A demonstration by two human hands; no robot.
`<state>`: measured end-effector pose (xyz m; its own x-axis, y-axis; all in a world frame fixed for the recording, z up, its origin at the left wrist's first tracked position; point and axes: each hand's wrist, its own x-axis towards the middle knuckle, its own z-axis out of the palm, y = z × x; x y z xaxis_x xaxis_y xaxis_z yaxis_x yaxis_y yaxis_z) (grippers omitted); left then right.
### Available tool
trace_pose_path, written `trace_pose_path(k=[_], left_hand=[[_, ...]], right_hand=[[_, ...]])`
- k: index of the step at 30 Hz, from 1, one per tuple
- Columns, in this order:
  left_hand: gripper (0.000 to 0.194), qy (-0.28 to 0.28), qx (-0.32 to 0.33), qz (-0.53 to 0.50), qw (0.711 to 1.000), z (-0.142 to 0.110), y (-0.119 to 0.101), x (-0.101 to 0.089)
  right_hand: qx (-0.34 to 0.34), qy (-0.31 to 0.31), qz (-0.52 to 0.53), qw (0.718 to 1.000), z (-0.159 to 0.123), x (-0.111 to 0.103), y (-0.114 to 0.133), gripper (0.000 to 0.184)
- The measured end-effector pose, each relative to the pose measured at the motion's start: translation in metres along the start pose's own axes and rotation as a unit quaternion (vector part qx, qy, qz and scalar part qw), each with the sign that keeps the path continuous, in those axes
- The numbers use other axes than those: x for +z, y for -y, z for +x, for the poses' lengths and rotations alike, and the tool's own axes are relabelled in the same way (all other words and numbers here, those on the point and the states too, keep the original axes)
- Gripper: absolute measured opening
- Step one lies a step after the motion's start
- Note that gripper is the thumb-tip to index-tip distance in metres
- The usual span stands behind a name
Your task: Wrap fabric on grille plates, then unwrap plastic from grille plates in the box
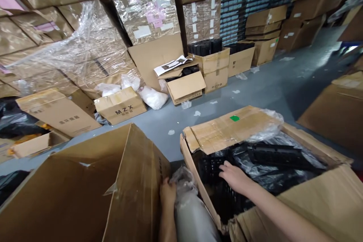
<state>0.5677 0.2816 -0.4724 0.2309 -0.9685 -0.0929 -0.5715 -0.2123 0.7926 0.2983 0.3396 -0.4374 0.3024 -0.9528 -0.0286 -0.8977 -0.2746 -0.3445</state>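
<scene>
My right hand (pixel 235 177) reaches into an open cardboard box (pixel 314 196) at the lower right, fingers spread on black plastic parts (pixel 272 159) that lie there under clear wrap. My left hand (pixel 168 193) is low between the two boxes, fingers closed round the top of a clear plastic bag (pixel 188 204) that stands by my legs. To its left stands a large open cardboard box (pixel 93 193) with its flap raised.
Stacks of film-wrapped cartons (pixel 85 45) fill the left and back. Smaller boxes (pixel 120 105) and white plastic bags (pixel 153 97) sit on the grey floor (pixel 269 83), which runs back to the right between cartons. Another flat carton (pixel 337 113) lies at the right.
</scene>
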Motion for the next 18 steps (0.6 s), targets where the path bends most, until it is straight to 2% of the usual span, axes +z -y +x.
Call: trace_pose_path(k=[2,3,5,6,8,11,13,15,18], left_hand=[[0.026,-0.041,0.081,0.043,0.995,-0.003,-0.028,0.003],[0.030,-0.043,0.145,0.063,0.987,-0.006,-0.044,0.007],[0.034,0.007,0.250,0.115,0.961,-0.015,-0.075,0.021],[0.034,0.039,0.274,0.146,0.950,-0.019,-0.087,0.030],[0.034,0.071,0.278,0.205,0.936,-0.026,-0.103,0.047],[0.032,0.066,0.235,0.223,0.944,-0.025,-0.111,0.062],[0.033,0.080,0.212,0.171,0.959,-0.022,-0.110,0.063],[0.028,0.132,0.215,0.094,0.963,-0.021,-0.110,0.060],[0.015,0.223,0.243,-0.020,0.944,-0.026,-0.113,0.051]], right_hand=[[-0.001,-0.012,-0.004,1.000,-0.003,0.006,-0.011,0.027],[-0.005,-0.018,-0.006,1.000,-0.003,0.008,-0.014,0.027],[-0.016,-0.030,-0.002,0.999,0.000,0.005,-0.020,0.028],[-0.020,-0.039,0.003,0.999,0.002,0.002,-0.024,0.028],[-0.022,-0.072,0.035,0.997,0.005,-0.007,-0.032,0.029],[-0.009,-0.126,0.090,0.988,0.008,-0.018,-0.042,0.023],[0.003,-0.144,0.105,0.984,0.010,-0.018,-0.045,0.021],[0.011,-0.153,0.110,0.982,0.014,-0.015,-0.045,0.027],[0.002,-0.158,0.118,0.980,0.020,-0.010,-0.042,0.036]])
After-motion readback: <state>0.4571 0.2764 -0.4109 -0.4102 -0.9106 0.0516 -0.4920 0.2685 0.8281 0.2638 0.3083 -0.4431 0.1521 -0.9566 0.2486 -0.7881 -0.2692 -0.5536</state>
